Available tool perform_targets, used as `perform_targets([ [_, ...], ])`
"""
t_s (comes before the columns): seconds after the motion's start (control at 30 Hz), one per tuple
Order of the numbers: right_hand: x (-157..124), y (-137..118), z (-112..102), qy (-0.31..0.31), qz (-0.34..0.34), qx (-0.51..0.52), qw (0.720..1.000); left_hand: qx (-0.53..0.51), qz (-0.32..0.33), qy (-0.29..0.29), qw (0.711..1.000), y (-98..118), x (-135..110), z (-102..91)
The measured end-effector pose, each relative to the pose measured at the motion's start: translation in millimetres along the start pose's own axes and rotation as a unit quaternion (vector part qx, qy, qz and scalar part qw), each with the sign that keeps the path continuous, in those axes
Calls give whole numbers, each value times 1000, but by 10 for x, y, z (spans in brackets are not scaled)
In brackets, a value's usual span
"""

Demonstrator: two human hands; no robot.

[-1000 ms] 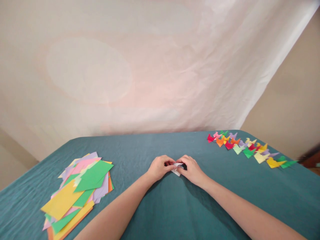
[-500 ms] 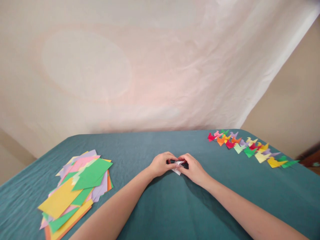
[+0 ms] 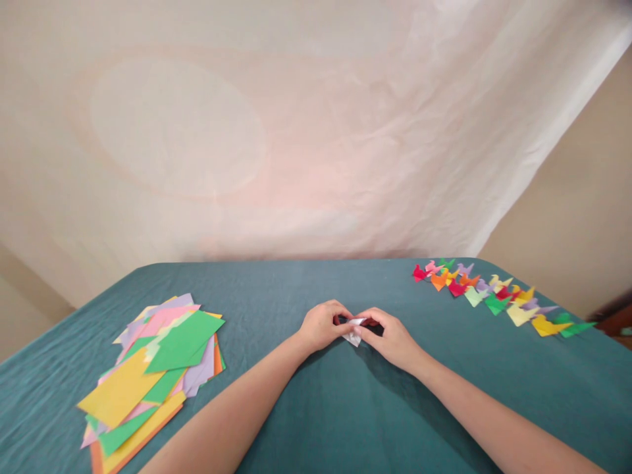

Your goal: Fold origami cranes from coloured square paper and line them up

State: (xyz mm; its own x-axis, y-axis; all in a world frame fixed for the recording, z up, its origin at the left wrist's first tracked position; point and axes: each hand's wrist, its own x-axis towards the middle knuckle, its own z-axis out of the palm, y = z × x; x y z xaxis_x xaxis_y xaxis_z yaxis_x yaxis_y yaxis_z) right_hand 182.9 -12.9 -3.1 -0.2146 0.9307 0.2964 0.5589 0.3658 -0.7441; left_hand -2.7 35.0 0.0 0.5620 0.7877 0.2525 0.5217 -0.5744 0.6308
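Observation:
A small piece of white folded paper [image 3: 352, 337] is pinched between both hands over the middle of the table. My left hand [image 3: 323, 326] grips its left side between thumb and fingers. On the other side, my right hand [image 3: 388, 334] holds the paper's upper right part with thumb and forefinger. The fingertips of the two hands almost meet and cover much of the paper, so its full shape is hidden. A pointed lower end shows beneath the fingers.
A loose pile of coloured paper sheets [image 3: 185, 342] lies on the left of the table, which has a dark green cloth [image 3: 306, 421]. Several folded paper birds [image 3: 522, 314] stand in rows at the right. Behind hangs a pale sheet [image 3: 316, 131].
My right hand has shifted slightly right and its fingers have changed their hold on the white paper. The left hand keeps its pinch. The whole view has moved a little.

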Motion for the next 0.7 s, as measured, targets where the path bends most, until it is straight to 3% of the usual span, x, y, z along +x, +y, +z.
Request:
perform_targets([
  [0.7, -2, -22, 37, 17, -49, -20, 998, 65, 13, 24, 998, 65, -40, 14],
])
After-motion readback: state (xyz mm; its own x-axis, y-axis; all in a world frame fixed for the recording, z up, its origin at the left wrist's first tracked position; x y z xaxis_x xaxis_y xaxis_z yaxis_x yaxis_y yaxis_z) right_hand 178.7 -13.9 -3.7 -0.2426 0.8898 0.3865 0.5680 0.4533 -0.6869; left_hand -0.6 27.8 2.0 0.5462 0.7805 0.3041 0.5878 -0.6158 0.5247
